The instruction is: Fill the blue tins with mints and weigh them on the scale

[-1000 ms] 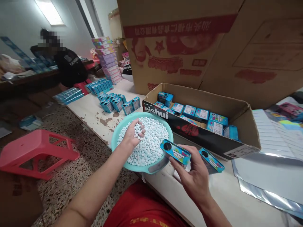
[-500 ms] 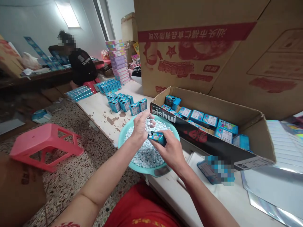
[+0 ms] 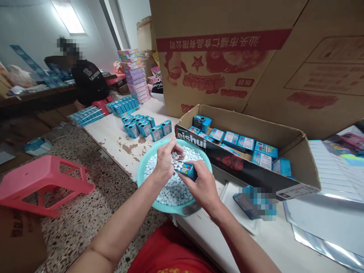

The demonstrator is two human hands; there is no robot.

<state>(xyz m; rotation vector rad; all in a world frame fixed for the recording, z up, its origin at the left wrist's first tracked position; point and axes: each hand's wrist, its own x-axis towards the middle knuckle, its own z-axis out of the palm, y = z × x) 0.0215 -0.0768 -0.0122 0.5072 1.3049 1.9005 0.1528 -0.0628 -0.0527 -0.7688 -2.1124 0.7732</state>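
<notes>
My right hand (image 3: 205,183) grips a small blue candy box (image 3: 187,170), tilted over a turquoise basin (image 3: 140,170). My left hand (image 3: 165,161) is cupped around several small white candies (image 3: 176,163), right at the near end of that box. Loose pale candies (image 3: 173,191) fill the basin under both hands. Whether any candy sits inside the box I cannot tell.
Behind the basin stands a long cardboard carton (image 3: 241,159) holding several blue boxes. More blue boxes (image 3: 143,125) stand at the table's far left. A wrapped blue pack (image 3: 247,203) lies at right. A pink stool (image 3: 42,178) and a seated person (image 3: 89,79) are to the left.
The whole view has shifted a little to the right, so things appear further left. Both hands stay over the basin, with the box tilted slightly differently beside the cupped left hand.
</notes>
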